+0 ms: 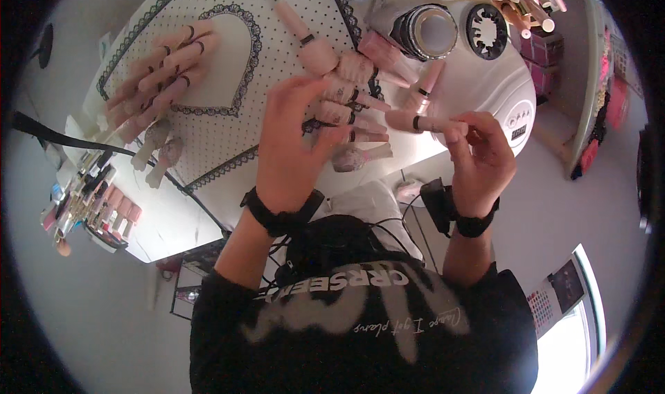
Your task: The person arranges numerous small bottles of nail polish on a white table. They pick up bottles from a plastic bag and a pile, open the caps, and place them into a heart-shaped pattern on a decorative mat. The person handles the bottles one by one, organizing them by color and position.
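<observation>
My right hand pinches a pink nail polish bottle by the end of its long cap, holding it lengthwise with the bottle body pointing left. My left hand reaches over the table, thumb and forefinger spread around a row of pale pink polish bottles. Whether its fingertips touch them I cannot tell. Beside the row lie a larger pink bottle, a speckled bottle and a deeper pink bottle. Another bottle rests against a white nail lamp.
On the lamp stand a round container and a black toothed ring. More pink bottles cluster at left on a dotted, lace-edged cloth. A black cable crosses the left side, near brushes and cosmetics. Shelves stand right.
</observation>
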`<state>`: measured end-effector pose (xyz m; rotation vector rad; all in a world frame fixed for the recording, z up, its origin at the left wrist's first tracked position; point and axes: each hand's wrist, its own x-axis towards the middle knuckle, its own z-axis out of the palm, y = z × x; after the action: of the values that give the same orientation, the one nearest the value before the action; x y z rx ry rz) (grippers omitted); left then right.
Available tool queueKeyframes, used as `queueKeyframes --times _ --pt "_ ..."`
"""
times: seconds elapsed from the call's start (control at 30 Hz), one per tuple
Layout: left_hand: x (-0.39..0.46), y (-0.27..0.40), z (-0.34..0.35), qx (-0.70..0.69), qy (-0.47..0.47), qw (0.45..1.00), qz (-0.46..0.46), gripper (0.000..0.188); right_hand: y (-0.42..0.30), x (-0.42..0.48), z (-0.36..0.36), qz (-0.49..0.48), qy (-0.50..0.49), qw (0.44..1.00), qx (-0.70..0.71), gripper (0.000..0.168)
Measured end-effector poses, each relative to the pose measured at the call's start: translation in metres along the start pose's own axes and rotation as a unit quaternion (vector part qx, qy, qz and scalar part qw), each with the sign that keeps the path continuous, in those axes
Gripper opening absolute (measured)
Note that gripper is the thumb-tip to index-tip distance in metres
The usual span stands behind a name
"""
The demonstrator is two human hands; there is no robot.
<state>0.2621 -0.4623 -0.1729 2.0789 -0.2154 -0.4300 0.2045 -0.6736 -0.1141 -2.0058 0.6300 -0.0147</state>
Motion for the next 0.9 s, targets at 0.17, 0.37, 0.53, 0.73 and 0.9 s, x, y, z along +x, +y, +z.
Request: queueKeyframes --times 0.17,0.37,0.53,0.73,0.9 --pt "-0.017 0.014 -0.009 -0.295 -0.155 0.94 -0.071 0.046 -0.018 0.006 0.008 0.057 -0.01 0.985 0.164 0.013" --pt "-0.036 -0.007 -0.016 -0.413 -0.143 0.876 -0.203 0.04 -0.039 0.007 0.041 0.086 -0.076 0.976 0.184 0.014" --pt "-0.037 -0.024 -0.035 -0.441 -0.061 0.874 -0.194 0.041 -0.059 0.001 0.074 -0.084 -0.125 0.988 0.022 0.018" --pt "-0.027 -0.044 -0.043 -0.436 0.017 0.884 -0.166 0.053 -0.077 0.019 0.116 -0.245 -0.157 0.954 -0.065 0.02" --pt "-0.021 -0.055 -0.039 -0.497 0.012 0.853 -0.158 0.057 -0.079 0.029 0.141 -0.289 -0.144 0.94 -0.107 0.022"
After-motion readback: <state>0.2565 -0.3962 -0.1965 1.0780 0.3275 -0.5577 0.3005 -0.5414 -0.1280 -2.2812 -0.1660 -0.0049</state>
